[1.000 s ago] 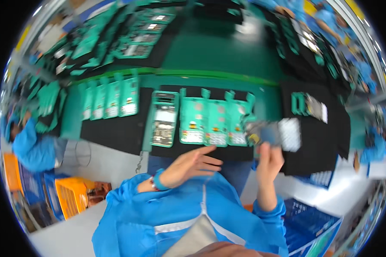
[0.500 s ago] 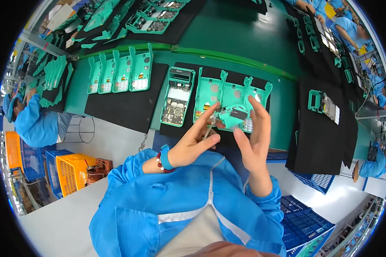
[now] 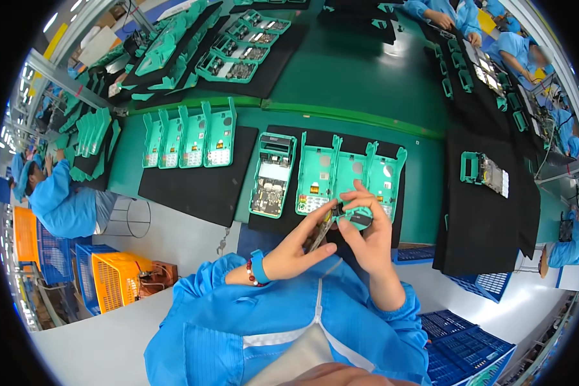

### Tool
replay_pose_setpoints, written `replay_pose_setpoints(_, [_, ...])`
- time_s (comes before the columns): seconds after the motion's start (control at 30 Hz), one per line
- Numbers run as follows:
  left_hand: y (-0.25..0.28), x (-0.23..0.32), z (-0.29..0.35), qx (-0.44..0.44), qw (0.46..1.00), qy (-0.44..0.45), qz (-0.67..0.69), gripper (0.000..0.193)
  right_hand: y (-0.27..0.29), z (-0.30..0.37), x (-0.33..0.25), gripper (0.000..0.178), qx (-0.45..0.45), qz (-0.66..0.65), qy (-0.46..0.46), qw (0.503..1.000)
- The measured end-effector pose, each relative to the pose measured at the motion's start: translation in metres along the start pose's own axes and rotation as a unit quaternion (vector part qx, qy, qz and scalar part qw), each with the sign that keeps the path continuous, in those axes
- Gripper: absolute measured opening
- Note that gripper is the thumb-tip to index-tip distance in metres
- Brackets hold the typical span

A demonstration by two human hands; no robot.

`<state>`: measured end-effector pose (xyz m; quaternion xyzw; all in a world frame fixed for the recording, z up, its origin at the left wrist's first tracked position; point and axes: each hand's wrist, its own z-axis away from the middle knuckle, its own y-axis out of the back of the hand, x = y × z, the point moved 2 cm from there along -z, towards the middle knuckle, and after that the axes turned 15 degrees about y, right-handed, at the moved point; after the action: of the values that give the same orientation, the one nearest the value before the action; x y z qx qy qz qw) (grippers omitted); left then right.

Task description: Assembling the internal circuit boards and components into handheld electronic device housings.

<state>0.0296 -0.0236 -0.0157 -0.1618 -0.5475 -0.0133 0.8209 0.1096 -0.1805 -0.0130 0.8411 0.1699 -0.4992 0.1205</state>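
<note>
Here's my left hand [image 3: 297,249], pinching a circuit board [image 3: 320,235] between thumb and fingers, tilted, probably to spare its face. Just to its right, my right hand [image 3: 372,243] curls around a green frame [image 3: 360,219], likely steadying it; whether it's pinching, I can't tell. The board looks thin and dark, the frame bright green with a black panel. Beyond my fingers, green housings [image 3: 318,168] lie open-side up on a black mat [image 3: 276,226], seemingly for easy reach; beyond my left hand, a unit [image 3: 272,185] shows bare circuitry.

Electronics workshop, exposed circuit boards [image 3: 267,196]
</note>
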Motion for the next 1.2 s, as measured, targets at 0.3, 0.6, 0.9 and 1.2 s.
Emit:
replay_pose_setpoints(0.3, [0.005,-0.007,-0.007,-0.029,0.999,0.003,0.031,0.066,0.004,0.007,0.001,0.019,-0.010,0.056,0.027,0.998])
replay_pose_setpoints(0.6, [0.011,-0.013,-0.010,-0.009,0.997,0.046,0.056,0.067,0.013,0.013,0.003,0.019,-0.046,0.066,0.051,0.995])
replay_pose_setpoints(0.9, [0.012,-0.022,-0.015,0.006,0.999,0.025,0.048,0.075,0.016,0.014,-0.005,0.033,-0.046,0.088,0.027,0.995])
replay_pose_setpoints(1.2, [0.014,-0.026,-0.012,0.008,0.999,-0.005,-0.032,0.081,0.009,0.021,-0.002,0.038,-0.051,0.100,0.017,0.994])
